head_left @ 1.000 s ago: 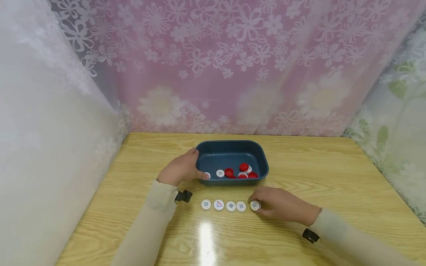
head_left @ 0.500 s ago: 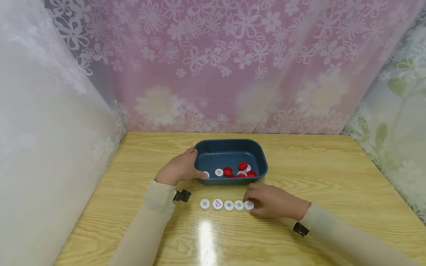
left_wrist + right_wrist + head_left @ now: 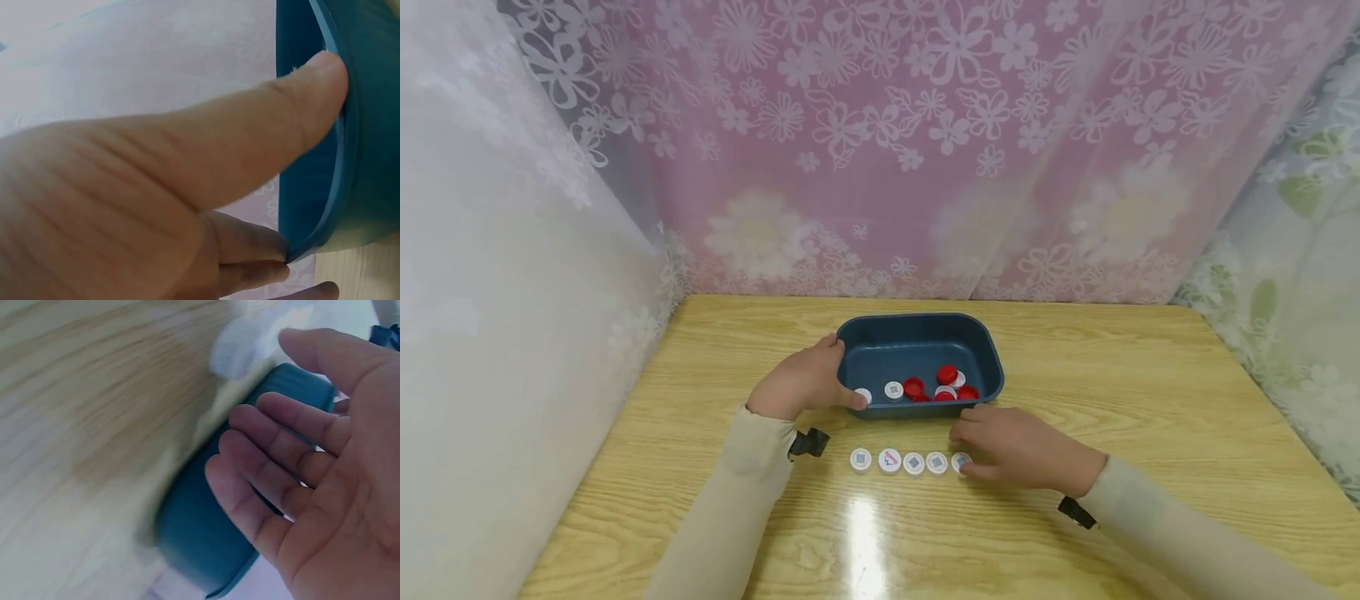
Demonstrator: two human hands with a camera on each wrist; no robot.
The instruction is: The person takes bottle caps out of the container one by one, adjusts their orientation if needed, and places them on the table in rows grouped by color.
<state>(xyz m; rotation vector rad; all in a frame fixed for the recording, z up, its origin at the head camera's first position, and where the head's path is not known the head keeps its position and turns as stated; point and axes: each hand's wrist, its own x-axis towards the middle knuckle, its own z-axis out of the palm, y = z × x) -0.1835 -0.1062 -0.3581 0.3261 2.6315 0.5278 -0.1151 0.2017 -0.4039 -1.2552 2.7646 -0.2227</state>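
Left hand (image 3: 797,383) grips the blue container (image 3: 910,354) by its left end; in front of it, loosely spread right hand (image 3: 1026,448) adjoins five white discs (image 3: 913,464)

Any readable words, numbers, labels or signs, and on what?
None can be read.
Second cap from left in the head view's row: red-and-blue mark, too small to read.
Four other caps in that row: grey marks, too small.
One white cap in the tray: grey mark, too small.
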